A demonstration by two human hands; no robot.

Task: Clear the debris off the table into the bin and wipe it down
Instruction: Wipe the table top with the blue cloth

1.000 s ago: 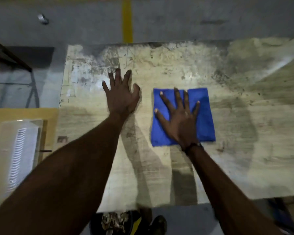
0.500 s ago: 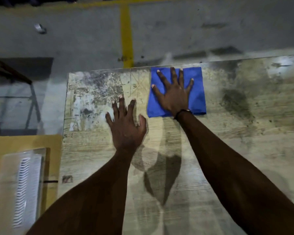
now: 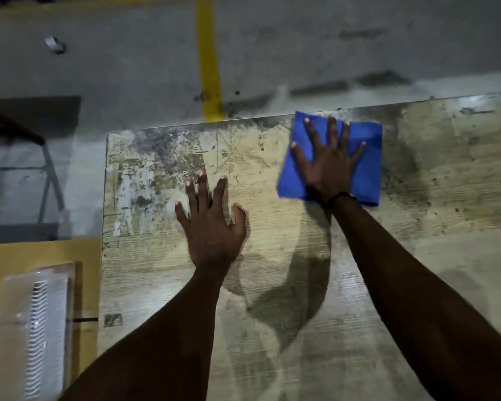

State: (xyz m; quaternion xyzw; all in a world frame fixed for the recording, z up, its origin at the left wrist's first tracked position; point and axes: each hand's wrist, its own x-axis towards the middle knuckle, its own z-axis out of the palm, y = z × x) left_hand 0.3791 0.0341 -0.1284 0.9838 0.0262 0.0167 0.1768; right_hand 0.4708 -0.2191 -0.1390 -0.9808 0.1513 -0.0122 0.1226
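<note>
A worn, stained wooden table (image 3: 446,256) fills the lower right of the head view. A blue cloth (image 3: 369,169) lies flat at the table's far edge. My right hand (image 3: 329,166) presses down on the cloth with its fingers spread. To the left, my left hand (image 3: 211,224) rests flat on the bare table top with fingers apart and nothing in it. Dark smudges and scratches mark the table's far left corner (image 3: 156,157) and the area right of the cloth. No loose debris or bin shows.
A yellow surface (image 3: 41,256) adjoins the table's left edge and carries a white slatted plastic piece (image 3: 32,328). Beyond the table lies grey floor with a yellow line (image 3: 209,59), a small pale object (image 3: 54,44) and a metal frame leg (image 3: 51,180).
My right hand has slid the blue cloth from the table's middle out to the far edge, then to the right along it. My left hand has stayed flat on the table.
</note>
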